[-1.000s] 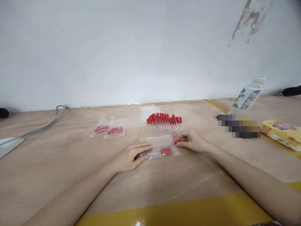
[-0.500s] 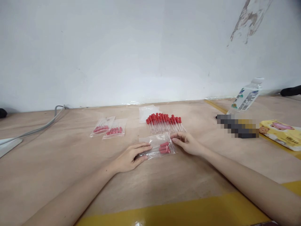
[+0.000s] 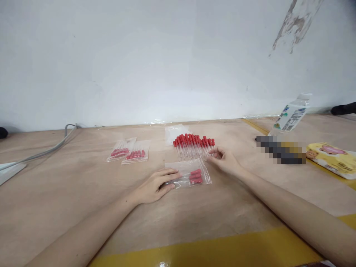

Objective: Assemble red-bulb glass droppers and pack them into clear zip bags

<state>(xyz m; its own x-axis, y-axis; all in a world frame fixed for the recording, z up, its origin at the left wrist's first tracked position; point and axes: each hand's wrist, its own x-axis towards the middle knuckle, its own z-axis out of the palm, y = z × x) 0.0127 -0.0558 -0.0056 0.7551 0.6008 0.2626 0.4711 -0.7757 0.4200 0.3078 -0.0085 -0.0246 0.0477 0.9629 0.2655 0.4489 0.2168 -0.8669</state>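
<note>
A clear zip bag (image 3: 185, 167) lies in front of me with a few red-bulbed droppers (image 3: 195, 176) inside. My left hand (image 3: 155, 185) holds the bag's left end, fingers over the top and thumb at the near edge. Just beyond the bag is a pile of droppers (image 3: 191, 144), red bulbs pointing away from me and clear tips toward me. At the pile's right end, my right hand (image 3: 225, 161) has its fingers bent and thumb apart, close to the nearest tips. I see nothing held in it.
Two filled zip bags (image 3: 136, 154) lie to the left. Flat clear bags (image 3: 174, 134) sit behind the pile. On the right are a tilted plastic bottle (image 3: 292, 116), a blurred dark object (image 3: 280, 150) and a yellow packet (image 3: 333, 159). A grey cable (image 3: 55, 148) runs at far left.
My right hand has left the right end of the bag and moved up to the dropper pile. The bag now lies flatter; my left hand stays on it.
</note>
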